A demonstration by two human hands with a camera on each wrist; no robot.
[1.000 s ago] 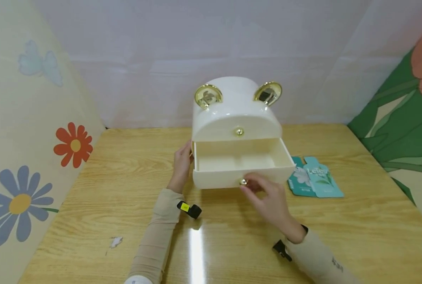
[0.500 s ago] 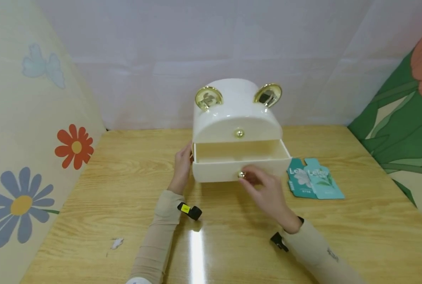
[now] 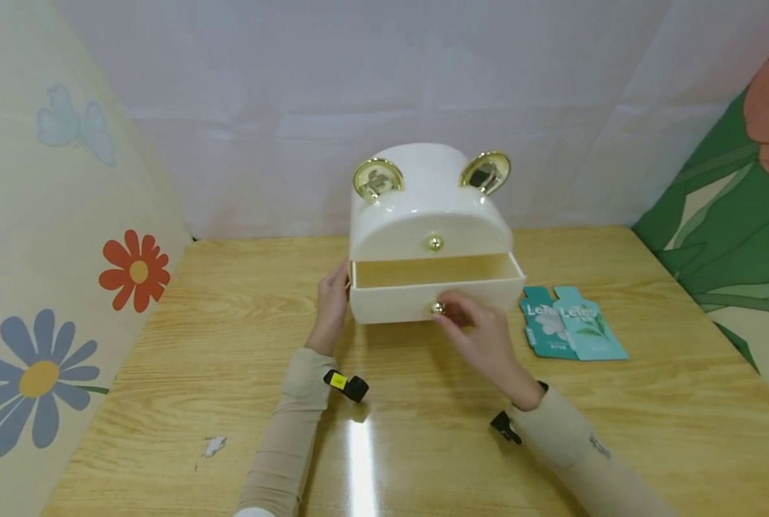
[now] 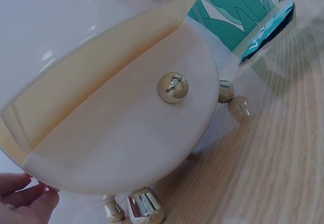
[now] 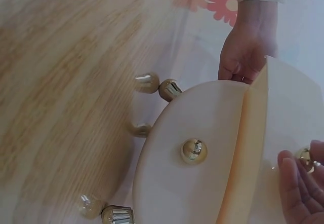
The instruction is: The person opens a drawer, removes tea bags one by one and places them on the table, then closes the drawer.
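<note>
A white, rounded drawer box (image 3: 432, 176) with gold ears (image 3: 378, 179) stands on the table on gold feet (image 4: 146, 206). Its middle drawer (image 3: 390, 305) is partly pulled out. My right hand (image 3: 484, 337) pinches this drawer's gold knob (image 3: 437, 308) between thumb and fingers. With my left hand (image 3: 330, 305) I hold the left side of the box, fingers at its edge; part of them is hidden behind it. The upper drawer's knob (image 3: 434, 243) is above, and a closed, rounded lower drawer (image 4: 131, 117) shows beneath in the left wrist view.
Two green, flat packets (image 3: 584, 329) lie overlapping on the wooden table (image 3: 229, 345), right of the box. A small pale mark (image 3: 215, 445) is on the table at front left. A white cloth backdrop (image 3: 261, 108) and flower-patterned side panels enclose the table.
My right hand has pushed the middle drawer partway back into the box, keeping hold of the knob. The opening has narrowed. My left hand stays at the box's left side.
</note>
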